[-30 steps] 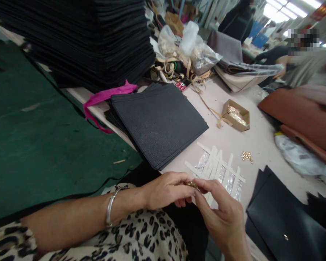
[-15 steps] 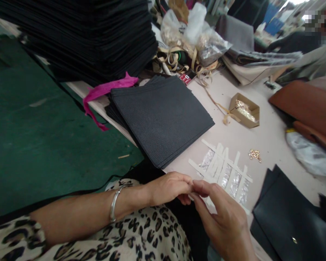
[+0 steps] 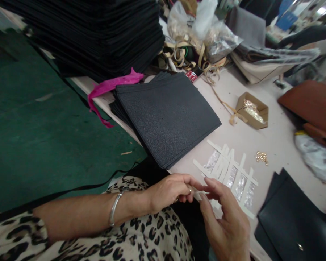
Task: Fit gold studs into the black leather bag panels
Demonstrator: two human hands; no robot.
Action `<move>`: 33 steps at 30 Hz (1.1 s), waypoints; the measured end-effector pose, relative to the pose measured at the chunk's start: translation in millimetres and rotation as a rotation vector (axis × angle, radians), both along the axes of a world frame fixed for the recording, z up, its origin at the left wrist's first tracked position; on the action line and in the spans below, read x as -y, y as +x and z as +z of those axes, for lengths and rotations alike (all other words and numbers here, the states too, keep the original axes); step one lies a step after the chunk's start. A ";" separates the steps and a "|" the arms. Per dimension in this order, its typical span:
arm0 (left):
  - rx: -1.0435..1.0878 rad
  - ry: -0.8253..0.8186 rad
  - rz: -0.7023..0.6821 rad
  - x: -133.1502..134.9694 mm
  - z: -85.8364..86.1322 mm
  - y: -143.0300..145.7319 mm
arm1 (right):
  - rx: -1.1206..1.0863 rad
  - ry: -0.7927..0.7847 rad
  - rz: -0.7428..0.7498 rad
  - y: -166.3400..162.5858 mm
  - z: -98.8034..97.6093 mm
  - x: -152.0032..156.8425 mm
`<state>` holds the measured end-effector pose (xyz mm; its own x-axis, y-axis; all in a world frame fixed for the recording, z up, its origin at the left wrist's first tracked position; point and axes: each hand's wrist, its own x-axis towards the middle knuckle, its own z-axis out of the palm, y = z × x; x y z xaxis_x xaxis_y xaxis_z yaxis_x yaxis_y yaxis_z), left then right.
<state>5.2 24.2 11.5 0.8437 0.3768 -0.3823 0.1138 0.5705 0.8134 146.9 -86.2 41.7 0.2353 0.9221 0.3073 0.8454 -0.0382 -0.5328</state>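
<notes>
My left hand (image 3: 174,191) has its fingers curled, and a small shiny gold metal piece (image 3: 190,190) shows at the fingertips. Whatever else lies in that palm is hidden. Just to the right, my right hand (image 3: 228,217) has thumb and index finger spread, with nothing visible between them; its fingertips almost meet the left ones. Both hands are above the table's front edge. Beyond them, pale strips (image 3: 235,167) lie crossed over clear plastic film. A little pile of gold metal pieces (image 3: 261,157) lies to the right of the strips.
A stack of black leather panels (image 3: 168,116) lies behind my left hand, with a tall black stack (image 3: 97,40) farther back. A cardboard box (image 3: 255,119) holds more gold pieces. Black leather pieces (image 3: 296,214) lie at right, near a brown leather piece (image 3: 312,105).
My right thumb and fingers have moved apart and away from the left fingertips. The gold piece at my left hand now shows. The whole view has shifted slightly.
</notes>
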 end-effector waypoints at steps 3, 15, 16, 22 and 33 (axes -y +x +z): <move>0.064 -0.032 0.042 2.4 -5.1 -0.4 | -0.013 -0.007 0.024 -2.5 -0.3 2.5; 0.147 -0.236 0.175 10.4 -16.2 -0.2 | -0.072 -0.071 0.243 -9.3 0.9 -3.5; 0.150 -0.251 0.192 10.8 -16.2 -0.3 | -0.073 -0.075 0.256 -9.9 1.5 -3.9; 0.138 -0.297 0.223 11.5 -15.1 -0.6 | -0.043 -0.095 0.292 -11.8 4.6 -6.0; 0.126 -0.246 0.185 9.8 -10.9 -10.4 | 0.045 -0.222 0.403 -18.5 9.7 -16.2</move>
